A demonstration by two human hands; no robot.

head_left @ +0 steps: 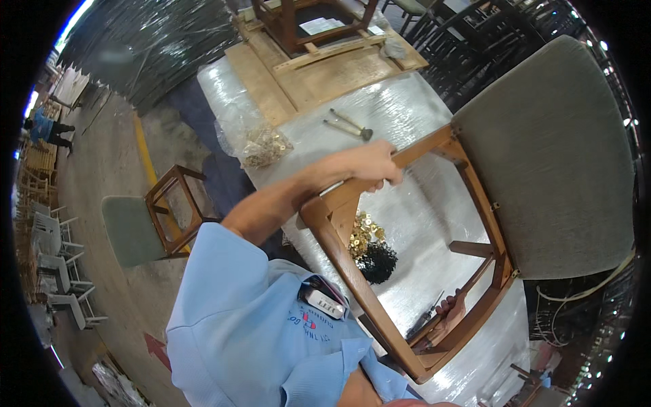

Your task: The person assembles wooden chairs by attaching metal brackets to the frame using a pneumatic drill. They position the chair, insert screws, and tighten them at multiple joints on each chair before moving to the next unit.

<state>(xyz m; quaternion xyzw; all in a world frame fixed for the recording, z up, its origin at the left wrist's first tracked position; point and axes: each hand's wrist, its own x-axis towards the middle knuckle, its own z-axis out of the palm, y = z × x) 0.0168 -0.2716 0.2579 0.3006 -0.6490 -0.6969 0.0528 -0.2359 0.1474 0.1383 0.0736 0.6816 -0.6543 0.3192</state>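
A brown wooden chair frame (334, 247) with a grey-green upholstered back (549, 163) is tipped over the wrapped worktable. My left hand (374, 165) is closed round its upper rail, near a corner block. Lower right, my right hand (449, 322) wraps a wooden part of the same frame, fingers partly hidden by the wood. Beside that hand lies a dark, slim tool with a metal tip (424, 320); I cannot tell its exact kind. Through the frame opening show a pile of brass-coloured small hardware (366, 234) and a heap of black screws or bolts (377, 263).
Pliers-like tool (349, 125) and a clear bag of hardware (264, 146) lie on the plastic-wrapped table (413, 210). Wooden boards (339, 78) hold another chair frame (291, 27) at the far side. Left, a chair (129, 227) lies on the floor; a person (46, 129) is further off.
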